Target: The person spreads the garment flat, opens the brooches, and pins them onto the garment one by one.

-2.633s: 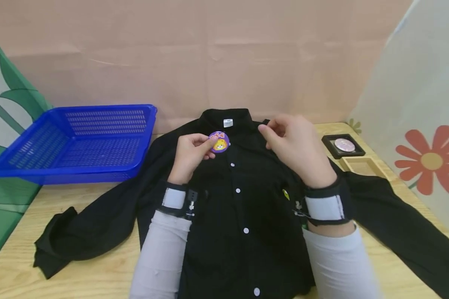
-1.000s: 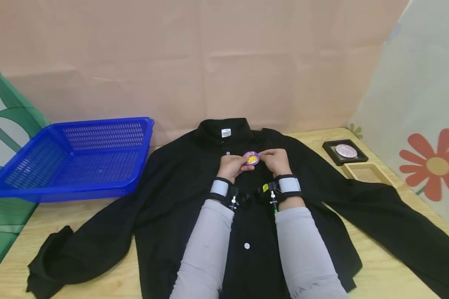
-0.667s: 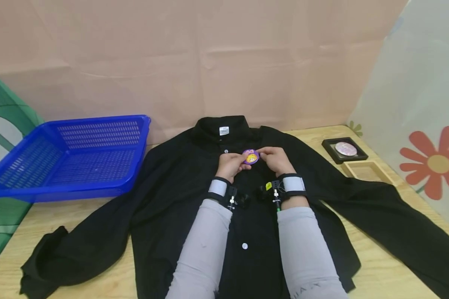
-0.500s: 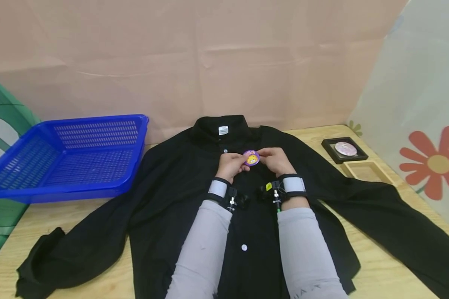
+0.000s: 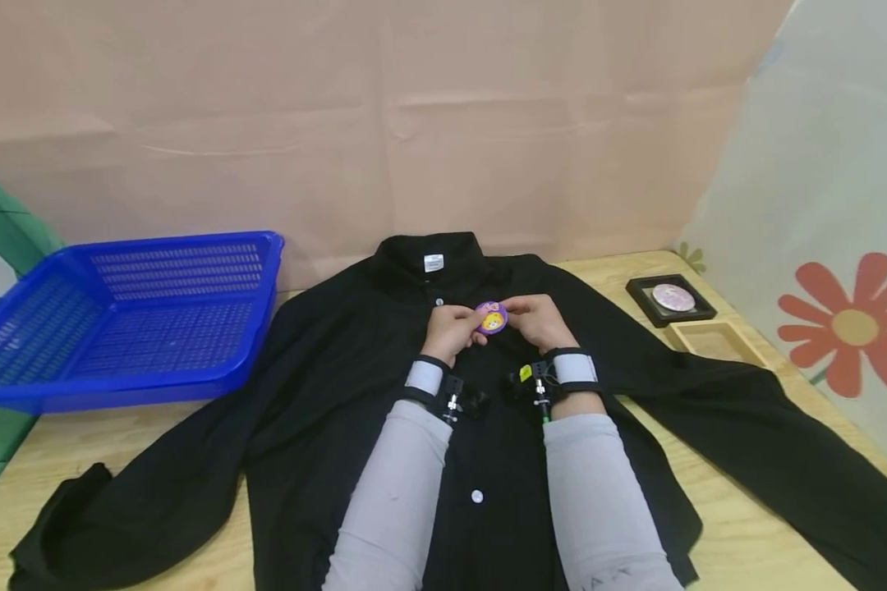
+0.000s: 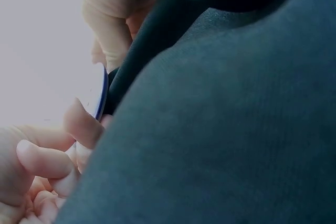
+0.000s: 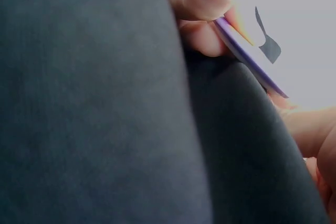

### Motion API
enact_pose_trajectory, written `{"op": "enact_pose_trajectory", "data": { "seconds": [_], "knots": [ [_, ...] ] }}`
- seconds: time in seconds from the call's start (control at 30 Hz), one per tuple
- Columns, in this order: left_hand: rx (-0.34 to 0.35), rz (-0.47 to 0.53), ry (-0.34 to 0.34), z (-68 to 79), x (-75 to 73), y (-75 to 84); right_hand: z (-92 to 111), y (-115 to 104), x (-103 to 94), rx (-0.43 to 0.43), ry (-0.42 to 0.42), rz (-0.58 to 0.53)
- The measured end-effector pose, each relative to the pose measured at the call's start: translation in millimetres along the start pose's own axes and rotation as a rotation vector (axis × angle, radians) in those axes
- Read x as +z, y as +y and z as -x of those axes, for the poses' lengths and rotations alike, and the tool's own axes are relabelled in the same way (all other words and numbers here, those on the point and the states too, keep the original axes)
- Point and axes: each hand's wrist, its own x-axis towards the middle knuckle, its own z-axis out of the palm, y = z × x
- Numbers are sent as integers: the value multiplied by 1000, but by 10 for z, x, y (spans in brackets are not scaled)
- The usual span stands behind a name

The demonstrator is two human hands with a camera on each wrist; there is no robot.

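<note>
A round purple button badge with a yellow animal face is held against the upper front of a black shirt, right of its button line. My left hand pinches its left edge between thumb and fingers. At the opposite edge, the fingertips of my right hand pinch the rim. In the left wrist view the badge stands edge-on beside raised dark cloth. The right wrist view shows the badge's purple edge along the cloth; its back and any pin are hidden.
A blue plastic basket stands at the left on the wooden table. On the right lie a black square case with a pale pink round badge and a shallow wooden tray. Walls close the back and right.
My left hand has carried the badge right and down from near the collar. My right hand has come in from the right to its edge. During the last half second the hands barely move.
</note>
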Motion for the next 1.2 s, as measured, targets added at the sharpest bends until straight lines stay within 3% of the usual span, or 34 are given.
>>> {"op": "enact_pose_trajectory", "data": {
  "seconds": [0.33,0.67,0.97,1.2],
  "knots": [
    [0,6,-30,-28,-5,-30,4,-7,3,12,9,13],
    [-5,29,-4,-6,3,-58,-4,10,26,-18,27,39],
    [-67,200,-3,-8,-67,-15,-15,-50,41,-31,3,44],
    [-89,260,-40,-15,-70,-20,4,-41,5,-44,-15,41]
  ]
}}
